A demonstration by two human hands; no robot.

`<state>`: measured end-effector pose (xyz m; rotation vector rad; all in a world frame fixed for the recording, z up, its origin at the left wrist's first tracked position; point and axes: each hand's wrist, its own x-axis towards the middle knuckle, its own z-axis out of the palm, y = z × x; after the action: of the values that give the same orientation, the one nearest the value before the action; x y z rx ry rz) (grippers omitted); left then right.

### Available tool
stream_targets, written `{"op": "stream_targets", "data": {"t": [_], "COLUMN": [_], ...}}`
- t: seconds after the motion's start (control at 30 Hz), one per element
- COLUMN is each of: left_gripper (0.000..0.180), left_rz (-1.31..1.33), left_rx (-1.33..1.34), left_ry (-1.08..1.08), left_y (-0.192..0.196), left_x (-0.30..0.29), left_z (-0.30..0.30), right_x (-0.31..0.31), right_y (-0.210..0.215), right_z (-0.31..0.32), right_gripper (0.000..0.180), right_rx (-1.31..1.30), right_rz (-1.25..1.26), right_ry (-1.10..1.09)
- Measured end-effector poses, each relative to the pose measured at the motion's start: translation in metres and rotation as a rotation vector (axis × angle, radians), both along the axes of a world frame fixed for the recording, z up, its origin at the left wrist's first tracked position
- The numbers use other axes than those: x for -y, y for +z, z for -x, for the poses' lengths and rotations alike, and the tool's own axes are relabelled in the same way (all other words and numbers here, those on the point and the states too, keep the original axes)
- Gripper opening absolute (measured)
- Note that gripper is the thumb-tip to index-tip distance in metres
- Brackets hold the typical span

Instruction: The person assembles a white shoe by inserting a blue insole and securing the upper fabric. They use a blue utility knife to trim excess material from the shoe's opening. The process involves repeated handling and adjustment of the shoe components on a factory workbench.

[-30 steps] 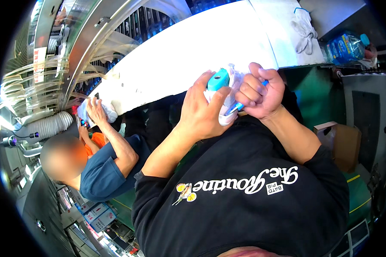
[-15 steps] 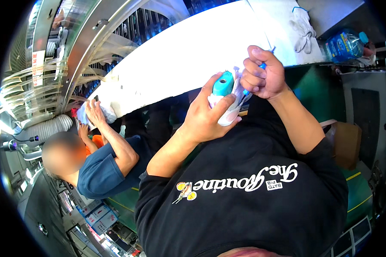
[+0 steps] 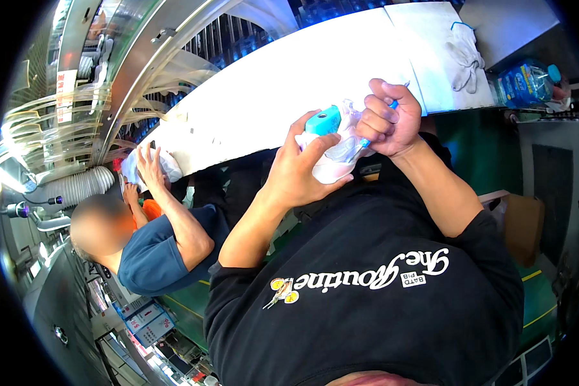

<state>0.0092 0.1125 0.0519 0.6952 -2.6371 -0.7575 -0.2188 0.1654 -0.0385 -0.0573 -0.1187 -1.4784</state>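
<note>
My left hand (image 3: 297, 168) is closed around a rounded plastic piece. Its teal part (image 3: 323, 121) has a dark round hole at the top, and its white, partly see-through part (image 3: 331, 170) sits lower, toward my palm. My right hand (image 3: 392, 122) is curled in a fist around a thin blue tool (image 3: 365, 143), which shows above and below the fingers. The tool's lower end is close beside the white part; I cannot tell if they touch. Both hands are raised over the near edge of the long white worktop (image 3: 257, 96).
White gloves (image 3: 463, 61) lie on the worktop's right end, near a blue-labelled bottle (image 3: 527, 83). At left, a co-worker in a dark blue shirt (image 3: 167, 254) works at the same worktop. Beyond are clear plastic strips (image 3: 64, 116). A cardboard box (image 3: 524, 225) stands at right.
The plastic piece in my left hand has tilted and shifted slightly left, baring more of its white part. My right hand has moved slightly down and keeps its grip on the blue tool.
</note>
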Motion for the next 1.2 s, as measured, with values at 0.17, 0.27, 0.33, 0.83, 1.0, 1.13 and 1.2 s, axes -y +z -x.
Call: {"op": "stream_targets", "data": {"t": [0.17,0.27,0.33,0.83,1.0,1.13,1.2], "left_gripper": [0.068,0.068,0.068,0.069,0.07,0.072,0.071], "left_rz": [0.058,0.072,0.068,0.049,0.023,0.017,0.025], "left_rx": [-0.077,-0.095,-0.103,-0.087,-0.056,-0.054,-0.076], "left_ry": [-0.016,0.01,0.033,0.088,0.102,0.134,0.126], "left_y": [-0.006,-0.01,-0.012,-0.007,-0.005,-0.007,-0.011], "left_x": [0.004,0.003,0.003,-0.006,-0.013,-0.009,-0.008], "left_z": [-0.001,-0.006,-0.006,0.002,0.006,0.005,0.002], "right_x": [0.004,0.007,0.001,0.017,0.019,0.027,0.024], "right_y": [-0.001,-0.004,0.015,0.051,0.068,0.068,0.075], "right_z": [0.004,0.023,0.021,-0.018,-0.034,-0.037,-0.038], "right_gripper": [0.033,0.034,0.035,0.025,0.023,0.023,0.023], "right_rx": [0.129,0.099,-0.031,-0.352,-0.479,-0.55,-0.507], "right_rz": [-0.218,-0.309,-0.332,-0.415,-0.452,-0.403,-0.405], "right_ry": [-0.11,-0.27,-0.241,-0.314,-0.389,-0.417,-0.369]}}
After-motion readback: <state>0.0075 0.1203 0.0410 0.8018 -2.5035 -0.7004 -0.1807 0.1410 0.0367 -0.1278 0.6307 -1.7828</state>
